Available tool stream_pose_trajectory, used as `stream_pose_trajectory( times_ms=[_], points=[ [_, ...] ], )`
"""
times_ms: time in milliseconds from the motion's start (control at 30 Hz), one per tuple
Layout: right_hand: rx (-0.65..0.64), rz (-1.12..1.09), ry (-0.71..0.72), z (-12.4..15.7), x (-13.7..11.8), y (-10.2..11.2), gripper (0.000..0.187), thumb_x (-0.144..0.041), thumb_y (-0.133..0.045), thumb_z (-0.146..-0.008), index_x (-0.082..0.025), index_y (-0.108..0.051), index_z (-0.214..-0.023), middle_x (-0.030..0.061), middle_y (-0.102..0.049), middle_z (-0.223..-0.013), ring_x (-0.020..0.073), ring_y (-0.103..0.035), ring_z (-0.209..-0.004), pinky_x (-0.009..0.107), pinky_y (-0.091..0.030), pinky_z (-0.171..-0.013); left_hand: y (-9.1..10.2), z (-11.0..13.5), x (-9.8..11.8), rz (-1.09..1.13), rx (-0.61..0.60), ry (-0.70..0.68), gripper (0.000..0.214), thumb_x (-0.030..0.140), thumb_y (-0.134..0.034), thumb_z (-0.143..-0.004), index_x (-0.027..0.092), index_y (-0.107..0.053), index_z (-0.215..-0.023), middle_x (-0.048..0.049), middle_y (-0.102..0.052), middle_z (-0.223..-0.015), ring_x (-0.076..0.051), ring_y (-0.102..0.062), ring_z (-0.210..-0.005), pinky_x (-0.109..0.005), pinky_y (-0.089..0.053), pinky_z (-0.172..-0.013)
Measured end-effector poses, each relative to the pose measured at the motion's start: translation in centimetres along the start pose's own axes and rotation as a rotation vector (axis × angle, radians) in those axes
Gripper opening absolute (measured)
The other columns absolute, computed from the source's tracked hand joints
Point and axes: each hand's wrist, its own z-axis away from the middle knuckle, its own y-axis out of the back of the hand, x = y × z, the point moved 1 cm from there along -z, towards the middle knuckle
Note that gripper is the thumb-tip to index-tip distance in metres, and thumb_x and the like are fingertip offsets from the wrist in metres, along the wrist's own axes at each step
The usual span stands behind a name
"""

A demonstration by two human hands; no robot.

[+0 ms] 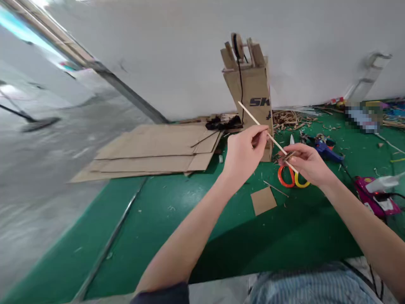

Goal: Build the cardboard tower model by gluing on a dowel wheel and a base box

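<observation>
My left hand (245, 150) pinches a thin wooden skewer (253, 120) between thumb and fingers, above the green mat. The skewer slants down to the right, into my right hand (308, 164). Those fingers hold a small brown cardboard piece (288, 157) on the skewer, and the skewer's lower end shows past them. Just below my right hand lie orange-and-yellow-handled scissors (287, 177), partly hidden by it. Behind my left hand stands a cardboard tower model (248, 84) with a small wheel and black cord on top.
Flat cardboard sheets (152, 152) lie left of the tower, and a small cardboard square (263, 200) lies on the green mat (202, 236). A blue glue gun (329, 152), wood shavings (289, 120) and a pink device (375, 196) sit to the right. A white wall (158, 50) rises behind.
</observation>
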Motion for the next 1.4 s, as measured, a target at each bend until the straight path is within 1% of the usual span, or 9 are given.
stream_pose_trajectory(
  times_ms=[133, 333, 567, 667, 800, 933, 1167, 1300, 1400],
  points=[
    [-0.011, -0.02, -0.014, 0.4, 0.0, -0.7, 0.031, -0.034, -0.086, -0.075, -0.032, -0.078, -0.105, -0.0004, -0.079, -0.095, 0.0156, -0.075, -0.086, 0.033, -0.061, -0.085, 0.0, -0.2, 0.1, -0.007, 0.019, 0.034, 0.023, 0.022, -0.054, -0.095, 0.015, -0.073, -0.106, -0.006, -0.08, -0.094, -0.016, -0.076, -0.084, -0.024, -0.059, -0.077],
    [0.069, -0.03, 0.035, 0.4, 0.0, -1.3, 0.02, -0.03, -0.086, -0.074, -0.029, -0.078, -0.092, -0.0025, -0.079, -0.085, 0.0121, -0.074, -0.079, 0.027, -0.06, -0.077, -0.5, 0.0, -0.2, -0.021, -0.012, 0.027, 0.022, 0.022, -0.055, -0.093, 0.015, -0.074, -0.101, -0.0069, -0.079, -0.089, -0.016, -0.075, -0.076, -0.027, -0.058, -0.073],
    [0.093, -0.087, 0.017, 0.3, 1.0, -0.8, 0.02, -0.033, -0.086, -0.074, -0.027, -0.075, -0.089, -0.0049, -0.076, -0.077, 0.0093, -0.071, -0.067, 0.024, -0.058, -0.069, -0.8, 0.2, -1.0, -0.111, -0.061, -0.011, 0.021, 0.018, -0.054, -0.091, 0.017, -0.075, -0.093, -0.0065, -0.077, -0.079, -0.017, -0.073, -0.071, -0.026, -0.054, -0.066],
    [0.068, -0.106, -0.02, 0.4, 0.8, -0.9, 0.021, -0.032, -0.087, -0.072, -0.027, -0.075, -0.089, -0.004, -0.077, -0.08, 0.0108, -0.072, -0.07, 0.025, -0.058, -0.07, -0.9, 0.1, -1.2, -0.122, -0.089, -0.014, 0.021, 0.018, -0.054, -0.091, 0.018, -0.074, -0.089, -0.0055, -0.076, -0.075, -0.016, -0.072, -0.069, -0.026, -0.052, -0.064],
    [0.018, -0.118, -0.015, 0.6, 0.2, -1.3, 0.025, -0.036, -0.087, -0.072, -0.028, -0.076, -0.093, -0.0024, -0.077, -0.084, 0.0115, -0.07, -0.071, 0.027, -0.058, -0.07, -0.8, 0.0, -1.1, -0.137, -0.118, 0.012, 0.021, 0.017, -0.053, -0.091, 0.019, -0.074, -0.086, -0.0055, -0.075, -0.073, -0.017, -0.071, -0.069, -0.027, -0.051, -0.065],
    [0.027, -0.11, -0.008, 0.6, 0.1, -1.3, 0.022, -0.035, -0.086, -0.074, -0.028, -0.076, -0.093, -0.0025, -0.076, -0.084, 0.012, -0.07, -0.072, 0.028, -0.057, -0.07, -0.7, 0.0, -0.6, -0.176, -0.134, 0.035, 0.022, 0.019, -0.052, -0.091, 0.019, -0.073, -0.087, -0.0054, -0.074, -0.072, -0.017, -0.07, -0.069, -0.027, -0.05, -0.065],
    [0.185, -0.019, -0.025, 0.4, 0.9, -0.8, 0.024, -0.035, -0.089, -0.069, -0.024, -0.073, -0.083, -0.0025, -0.074, -0.075, 0.0111, -0.068, -0.068, 0.027, -0.057, -0.069, -0.7, 0.0, -0.1, -0.304, -0.159, 0.094, 0.024, 0.019, -0.05, -0.093, 0.018, -0.074, -0.089, -0.0057, -0.074, -0.073, -0.015, -0.064, -0.061, -0.027, -0.046, -0.062],
    [0.158, 0.045, -0.035, 0.3, 1.3, -0.8, 0.026, -0.038, -0.089, -0.068, -0.024, -0.073, -0.084, -0.0011, -0.075, -0.077, 0.013, -0.071, -0.072, 0.029, -0.059, -0.071, -0.5, 0.0, 0.1, -0.326, -0.155, 0.093, 0.023, 0.019, -0.05, -0.094, 0.018, -0.074, -0.093, -0.0056, -0.074, -0.075, -0.016, -0.064, -0.062, -0.028, -0.046, -0.063],
    [0.108, 0.077, 0.011, 0.4, 1.1, -1.2, 0.026, -0.036, -0.089, -0.069, -0.026, -0.074, -0.088, -0.0008, -0.077, -0.082, 0.0138, -0.073, -0.076, 0.029, -0.061, -0.075, -0.4, 0.2, 0.5, -0.325, -0.123, 0.069, 0.023, 0.019, -0.05, -0.094, 0.018, -0.073, -0.097, -0.0062, -0.076, -0.081, -0.016, -0.066, -0.066, -0.029, -0.047, -0.065]
  ],
)
